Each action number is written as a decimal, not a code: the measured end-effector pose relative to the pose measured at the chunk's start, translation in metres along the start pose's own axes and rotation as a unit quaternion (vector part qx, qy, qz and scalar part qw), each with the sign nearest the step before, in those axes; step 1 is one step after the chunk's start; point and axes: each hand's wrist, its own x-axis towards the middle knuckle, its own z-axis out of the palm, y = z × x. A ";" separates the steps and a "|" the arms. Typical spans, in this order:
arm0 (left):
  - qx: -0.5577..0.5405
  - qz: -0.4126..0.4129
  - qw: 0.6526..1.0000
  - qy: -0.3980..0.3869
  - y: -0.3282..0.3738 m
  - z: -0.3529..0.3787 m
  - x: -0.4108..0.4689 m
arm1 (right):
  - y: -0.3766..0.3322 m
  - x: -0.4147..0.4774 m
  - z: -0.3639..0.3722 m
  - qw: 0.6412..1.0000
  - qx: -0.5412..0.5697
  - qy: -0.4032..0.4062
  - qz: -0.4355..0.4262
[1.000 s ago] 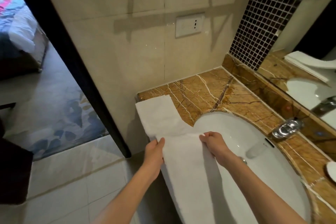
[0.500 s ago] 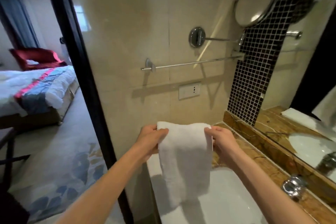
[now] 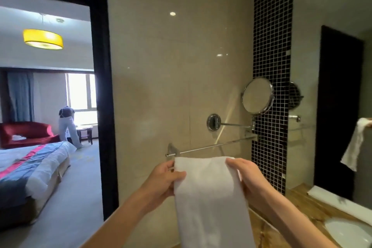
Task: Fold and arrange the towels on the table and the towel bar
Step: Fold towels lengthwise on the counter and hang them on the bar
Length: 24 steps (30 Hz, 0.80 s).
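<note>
Towel (image 3: 209, 197) – white matt terry cloth; towel bar (image 3: 211, 146) – polished metal; wall (image 3: 171, 66) – glossy tile.

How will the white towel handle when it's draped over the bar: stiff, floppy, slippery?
Likely floppy: the white towel hangs limp below where the left hand and right hand pinch it. Probably light, as that grip suffices. It might slide off the smooth towel bar if draped unevenly.
</note>
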 end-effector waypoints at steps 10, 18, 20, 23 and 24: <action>0.003 0.021 1.000 -0.017 0.027 -0.013 0.019 | -0.044 -0.001 0.023 0.999 -0.035 0.041 0.000; 0.055 0.107 0.992 -0.046 0.109 -0.012 0.059 | -0.118 0.039 0.042 0.993 -0.004 0.075 -0.092; 0.069 0.125 0.988 -0.054 0.131 -0.010 0.070 | -0.136 0.058 0.041 0.991 -0.002 0.080 -0.111; 0.063 0.152 0.984 -0.067 0.158 -0.007 0.089 | -0.160 0.083 0.039 0.987 0.001 0.057 -0.149; 0.060 0.161 0.983 -0.070 0.164 -0.007 0.096 | -0.167 0.087 0.042 0.986 0.003 0.046 -0.158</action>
